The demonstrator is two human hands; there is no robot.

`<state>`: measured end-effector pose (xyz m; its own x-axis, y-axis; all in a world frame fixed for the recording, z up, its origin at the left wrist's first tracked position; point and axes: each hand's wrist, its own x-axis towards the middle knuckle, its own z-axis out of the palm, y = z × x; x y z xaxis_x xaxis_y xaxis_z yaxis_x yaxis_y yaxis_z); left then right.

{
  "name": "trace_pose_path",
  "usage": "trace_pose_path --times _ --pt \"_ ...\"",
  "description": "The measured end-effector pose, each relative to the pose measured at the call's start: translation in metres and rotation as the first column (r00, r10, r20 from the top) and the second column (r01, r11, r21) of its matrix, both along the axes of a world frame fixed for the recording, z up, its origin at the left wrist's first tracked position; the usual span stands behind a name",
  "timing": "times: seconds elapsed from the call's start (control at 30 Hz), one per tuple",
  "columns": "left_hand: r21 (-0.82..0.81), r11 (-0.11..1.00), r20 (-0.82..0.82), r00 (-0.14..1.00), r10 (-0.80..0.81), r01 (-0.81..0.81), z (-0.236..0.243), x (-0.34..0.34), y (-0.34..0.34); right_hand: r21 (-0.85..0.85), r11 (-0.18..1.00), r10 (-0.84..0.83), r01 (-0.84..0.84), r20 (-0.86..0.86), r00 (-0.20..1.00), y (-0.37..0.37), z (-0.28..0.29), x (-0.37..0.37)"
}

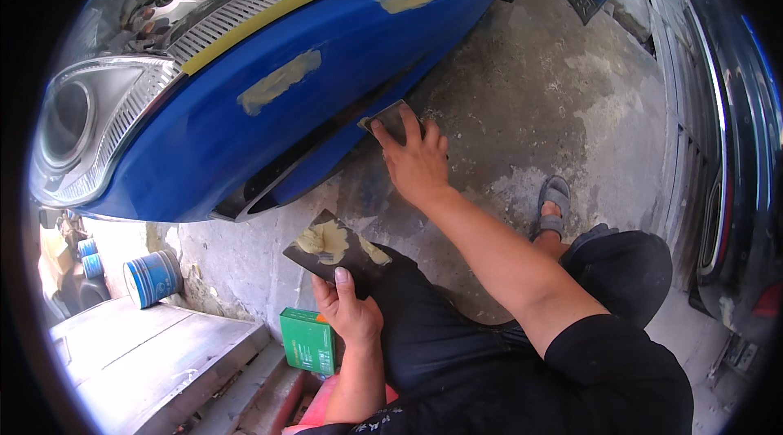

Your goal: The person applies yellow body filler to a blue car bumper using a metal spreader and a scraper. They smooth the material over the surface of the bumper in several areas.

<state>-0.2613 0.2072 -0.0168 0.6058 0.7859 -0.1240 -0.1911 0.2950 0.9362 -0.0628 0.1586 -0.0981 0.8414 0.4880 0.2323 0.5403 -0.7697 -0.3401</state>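
A blue car bumper [269, 133] with pale yellow filler patches [279, 82] curves across the top, next to a headlight [90, 121]. My right hand [418, 159] presses a small dark spreader [391, 119] against the bumper's lower edge. My left hand [349, 312] holds a dark square board [336, 249] smeared with yellowish filler, thumb on top, low over my knee.
A green box [308, 341] lies on the floor by my left wrist. A blue tin [152, 278] stands at the left near grey boards [147, 353]. Rough concrete floor [538, 108] spreads beneath; my sandalled foot [553, 208] rests on it. A dark vehicle [734, 174] borders the right.
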Motion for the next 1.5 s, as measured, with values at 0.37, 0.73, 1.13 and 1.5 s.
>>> trace_pose_path --times 0.37,0.73,1.13,1.5 --pt "0.001 1.0 -0.002 1.0 -0.012 0.012 -0.003 -0.004 0.003 0.036 0.999 0.025 -0.025 -0.017 1.0 -0.003 0.0 0.001" --pt "0.0 1.0 -0.003 1.0 -0.031 0.031 -0.004 -0.005 0.004 0.003 1.0 0.012 -0.012 -0.043 0.999 0.005 0.012 -0.007" --pt "0.003 1.0 0.004 1.0 -0.004 0.004 -0.004 -0.006 0.006 0.025 1.0 0.014 -0.013 -0.034 0.999 0.011 0.018 -0.009" --pt "0.004 1.0 0.017 1.0 0.005 -0.005 -0.004 -0.01 0.008 0.01 1.0 0.03 -0.03 -0.035 0.999 0.006 0.019 -0.013"
